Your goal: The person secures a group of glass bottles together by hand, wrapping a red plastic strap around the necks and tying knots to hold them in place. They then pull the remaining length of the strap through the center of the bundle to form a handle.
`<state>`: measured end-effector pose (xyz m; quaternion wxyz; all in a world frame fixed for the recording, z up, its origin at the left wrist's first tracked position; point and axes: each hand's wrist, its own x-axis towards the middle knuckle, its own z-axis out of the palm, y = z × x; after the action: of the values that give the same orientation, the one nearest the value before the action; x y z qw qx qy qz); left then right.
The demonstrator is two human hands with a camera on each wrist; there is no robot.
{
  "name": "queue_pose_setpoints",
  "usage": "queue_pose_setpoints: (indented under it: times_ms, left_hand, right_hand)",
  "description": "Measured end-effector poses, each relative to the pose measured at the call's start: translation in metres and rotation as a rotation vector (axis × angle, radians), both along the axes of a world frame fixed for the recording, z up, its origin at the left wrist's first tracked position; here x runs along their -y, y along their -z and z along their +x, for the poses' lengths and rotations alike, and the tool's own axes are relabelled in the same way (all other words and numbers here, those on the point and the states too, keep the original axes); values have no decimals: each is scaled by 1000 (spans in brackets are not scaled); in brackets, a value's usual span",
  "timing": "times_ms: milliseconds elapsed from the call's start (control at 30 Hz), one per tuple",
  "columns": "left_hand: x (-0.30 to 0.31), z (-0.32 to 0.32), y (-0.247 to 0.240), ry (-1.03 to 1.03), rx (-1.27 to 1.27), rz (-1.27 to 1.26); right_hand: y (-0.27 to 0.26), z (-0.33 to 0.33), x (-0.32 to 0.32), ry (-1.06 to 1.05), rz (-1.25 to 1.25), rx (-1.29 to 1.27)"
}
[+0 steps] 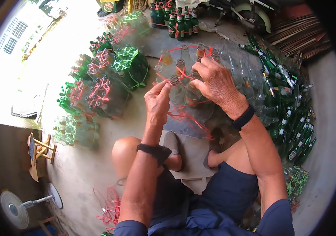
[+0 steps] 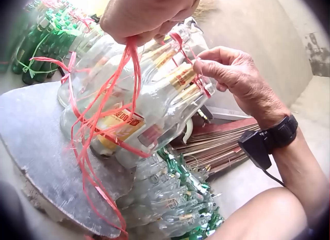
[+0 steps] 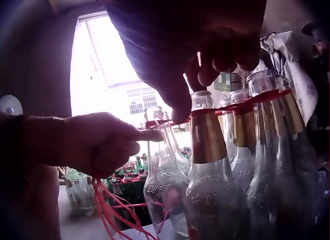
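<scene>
Both hands are busy at the necks of a clear glass bottle bundle point(image 1: 178, 94), standing upright on a grey slab point(image 1: 176, 125) in front of the person's feet. The left hand point(image 1: 158, 100) has its fingers curled tight on red plastic twine point(image 2: 135, 69) — loose strands trail below. The right hand point(image 1: 217, 84) bends thumb and fingers round one bottle neck point(image 1: 195, 74), thumb against the twine. Loose green bottles point(image 1: 294, 129) lie heaped to the right.
</scene>
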<state>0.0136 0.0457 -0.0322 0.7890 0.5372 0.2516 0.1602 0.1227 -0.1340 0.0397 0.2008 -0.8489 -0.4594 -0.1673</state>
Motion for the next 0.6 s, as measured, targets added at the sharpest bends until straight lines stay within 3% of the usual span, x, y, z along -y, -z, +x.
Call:
queue_pose_setpoints:
  times_ms: [67, 267, 600]
  left_hand:
    - [-1, 0, 1, 14, 5, 39]
    - [2, -1, -1, 10, 1, 64]
    - [30, -6, 6, -97, -3, 126]
  right_hand:
    - [0, -4, -4, 153, -128, -201]
    - [28, 4, -10, 193, -104, -198]
    - [16, 11, -2, 185, -107, -250]
